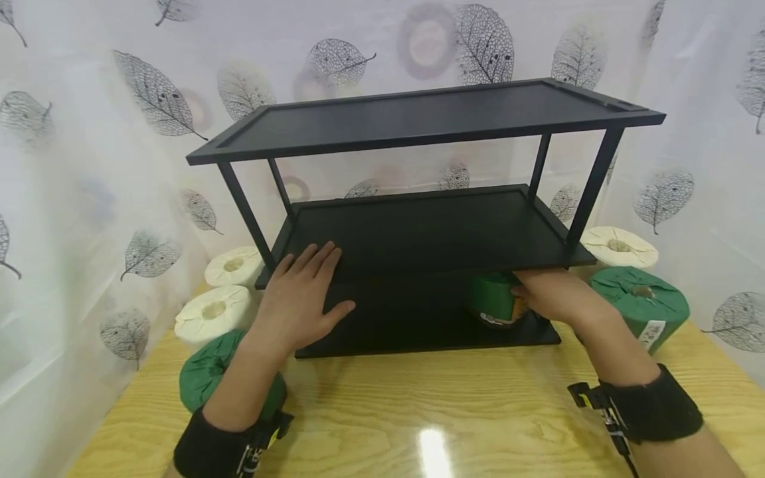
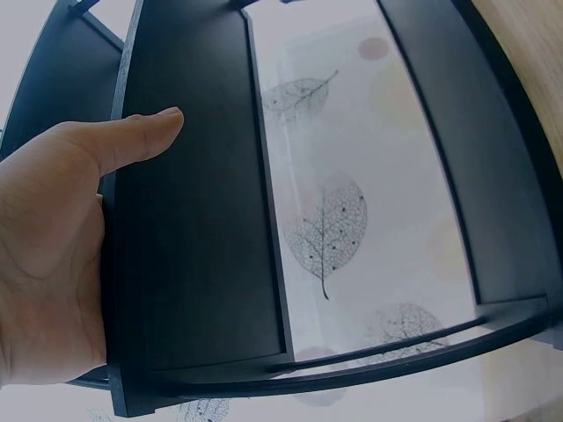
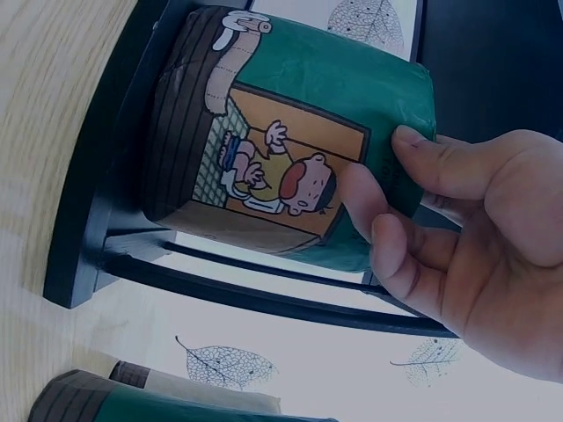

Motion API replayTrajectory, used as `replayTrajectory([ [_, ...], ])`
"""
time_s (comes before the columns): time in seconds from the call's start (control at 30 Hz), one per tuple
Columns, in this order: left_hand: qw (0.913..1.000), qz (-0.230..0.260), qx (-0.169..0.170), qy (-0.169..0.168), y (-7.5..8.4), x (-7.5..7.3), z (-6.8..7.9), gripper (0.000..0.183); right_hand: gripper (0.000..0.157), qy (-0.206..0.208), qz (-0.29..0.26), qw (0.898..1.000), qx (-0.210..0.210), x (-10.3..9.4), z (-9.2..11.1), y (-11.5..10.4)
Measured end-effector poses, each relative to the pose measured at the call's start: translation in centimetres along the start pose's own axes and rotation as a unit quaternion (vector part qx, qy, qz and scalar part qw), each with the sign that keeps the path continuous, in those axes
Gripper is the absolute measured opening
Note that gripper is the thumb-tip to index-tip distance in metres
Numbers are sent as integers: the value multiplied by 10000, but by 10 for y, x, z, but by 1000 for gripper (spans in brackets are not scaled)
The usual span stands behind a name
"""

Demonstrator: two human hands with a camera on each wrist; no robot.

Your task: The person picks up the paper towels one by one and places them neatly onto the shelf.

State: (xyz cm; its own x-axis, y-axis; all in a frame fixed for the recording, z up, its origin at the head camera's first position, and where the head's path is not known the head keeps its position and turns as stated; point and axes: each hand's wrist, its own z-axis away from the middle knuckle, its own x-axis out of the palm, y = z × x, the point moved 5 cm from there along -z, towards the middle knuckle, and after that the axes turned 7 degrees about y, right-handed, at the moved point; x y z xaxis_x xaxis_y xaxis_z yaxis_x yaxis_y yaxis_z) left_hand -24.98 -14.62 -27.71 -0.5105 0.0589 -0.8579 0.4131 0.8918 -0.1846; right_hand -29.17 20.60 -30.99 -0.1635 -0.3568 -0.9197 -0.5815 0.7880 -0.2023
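A black three-tier shelf rack (image 1: 412, 229) stands on the wooden table. My left hand (image 1: 301, 302) lies over the front left of its middle shelf, fingers straight and spread; the thumb (image 2: 145, 141) extends along the shelf in the left wrist view. Under that shelf, my right hand (image 3: 475, 220) grips the top end of a green-wrapped toilet paper roll (image 3: 290, 141) with thumb and bent fingers. A cartoon figure is printed on the wrapper. The roll stands at the right of the bottom shelf (image 1: 382, 332). In the head view, the middle shelf hides my right fingertips.
Left of the rack are two cream-wrapped rolls (image 1: 213, 312) and a green roll (image 1: 206, 372), partly behind my left forearm. On the right stand another cream roll (image 1: 621, 247) and a green roll (image 1: 639, 305). A leaf-patterned curtain (image 1: 370, 40) hangs behind.
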Motion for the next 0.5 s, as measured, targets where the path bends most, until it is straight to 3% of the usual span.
replayTrajectory([
  [0.17, 10000, -9, -9, -58, -1, 0, 0, 83, 76, -107, -23, 9997, 213, -5, -1, 0],
  [0.37, 10000, -38, 10, -56, -1, 0, 0, 83, 67, -477, 87, 9971, 578, -9, 5, 4],
  [0.5, 10000, -39, 1, -55, -1, -1, 0, 83, 66, -491, 112, 9969, 601, -10, 5, 5],
])
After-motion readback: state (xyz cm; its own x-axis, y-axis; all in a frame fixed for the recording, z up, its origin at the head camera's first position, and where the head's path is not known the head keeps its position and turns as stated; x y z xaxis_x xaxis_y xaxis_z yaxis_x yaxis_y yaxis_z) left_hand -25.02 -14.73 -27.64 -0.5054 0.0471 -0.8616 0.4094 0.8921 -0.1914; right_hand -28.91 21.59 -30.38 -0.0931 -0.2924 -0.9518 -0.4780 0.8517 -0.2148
